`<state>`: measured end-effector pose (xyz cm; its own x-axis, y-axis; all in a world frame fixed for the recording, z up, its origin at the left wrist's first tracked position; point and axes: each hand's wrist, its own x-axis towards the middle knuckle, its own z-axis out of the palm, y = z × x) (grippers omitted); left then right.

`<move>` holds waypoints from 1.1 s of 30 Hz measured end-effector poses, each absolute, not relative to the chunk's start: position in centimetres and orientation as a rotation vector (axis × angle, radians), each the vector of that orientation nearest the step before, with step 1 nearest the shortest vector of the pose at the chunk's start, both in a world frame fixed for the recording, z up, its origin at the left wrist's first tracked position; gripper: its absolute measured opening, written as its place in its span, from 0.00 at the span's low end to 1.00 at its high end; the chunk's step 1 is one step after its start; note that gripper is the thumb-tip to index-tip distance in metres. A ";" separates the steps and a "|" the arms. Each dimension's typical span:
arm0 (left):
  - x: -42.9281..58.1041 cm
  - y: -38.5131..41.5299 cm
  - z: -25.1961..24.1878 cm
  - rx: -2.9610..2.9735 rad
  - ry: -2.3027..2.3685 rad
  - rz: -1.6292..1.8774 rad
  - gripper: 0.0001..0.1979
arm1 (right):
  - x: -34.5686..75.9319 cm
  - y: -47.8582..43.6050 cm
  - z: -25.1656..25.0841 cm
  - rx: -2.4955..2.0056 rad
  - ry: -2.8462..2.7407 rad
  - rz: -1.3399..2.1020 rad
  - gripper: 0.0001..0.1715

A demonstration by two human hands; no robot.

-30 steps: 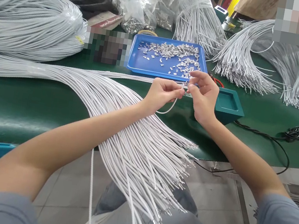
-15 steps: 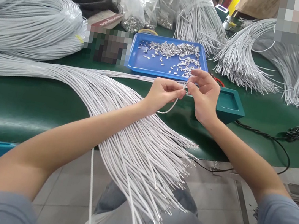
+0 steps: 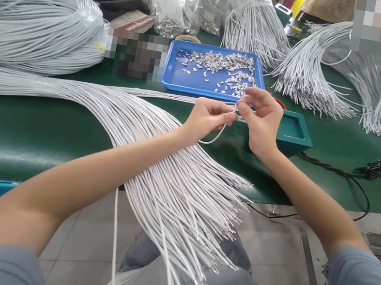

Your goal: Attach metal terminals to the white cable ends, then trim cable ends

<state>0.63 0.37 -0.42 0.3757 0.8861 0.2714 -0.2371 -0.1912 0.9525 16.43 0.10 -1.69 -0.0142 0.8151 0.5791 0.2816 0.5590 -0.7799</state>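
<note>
My left hand (image 3: 206,118) is closed around the end of a single white cord (image 3: 213,139) that loops below it. My right hand (image 3: 261,118) pinches a small metal clip at the cord's tip, fingertips touching the left hand's. Both hands hover over the green table (image 3: 30,134), just in front of a blue tray (image 3: 186,80) scattered with small silver metal clips (image 3: 222,64). A wide fan of white cords (image 3: 175,184) with metal-tipped ends runs under my left forearm and hangs over the table's front edge onto my lap.
A teal box (image 3: 292,131) sits right of my hands. Large bundles of white cords lie at the left (image 3: 37,27) and back right (image 3: 335,74). Plastic bags of clips (image 3: 172,11) stand behind the tray. A black cable (image 3: 353,178) trails at the right.
Both hands stayed together at the cord's tip. My right hand's fingers shifted slightly, pinching closer at the tip.
</note>
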 end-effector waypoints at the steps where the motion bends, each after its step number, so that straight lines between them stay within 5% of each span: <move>1: 0.6 0.4 -0.4 1.397 0.637 1.136 0.14 | 16.5 0.2 -1.8 -0.957 -1.584 0.568 0.21; 15: 0.6 0.6 -0.7 1.407 0.521 1.091 0.20 | 16.3 -0.3 -1.0 -0.903 -1.415 1.033 0.21; 33: 0.5 0.8 -0.7 1.316 0.585 1.113 0.16 | 15.2 -1.6 -0.2 -0.979 -1.591 0.685 0.19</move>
<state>0.50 0.77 -0.69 0.4047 0.8825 0.2396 -0.3029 -0.1178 0.9457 15.15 -1.58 -0.20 -0.0661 0.8679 0.4923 0.2387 0.4928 -0.8368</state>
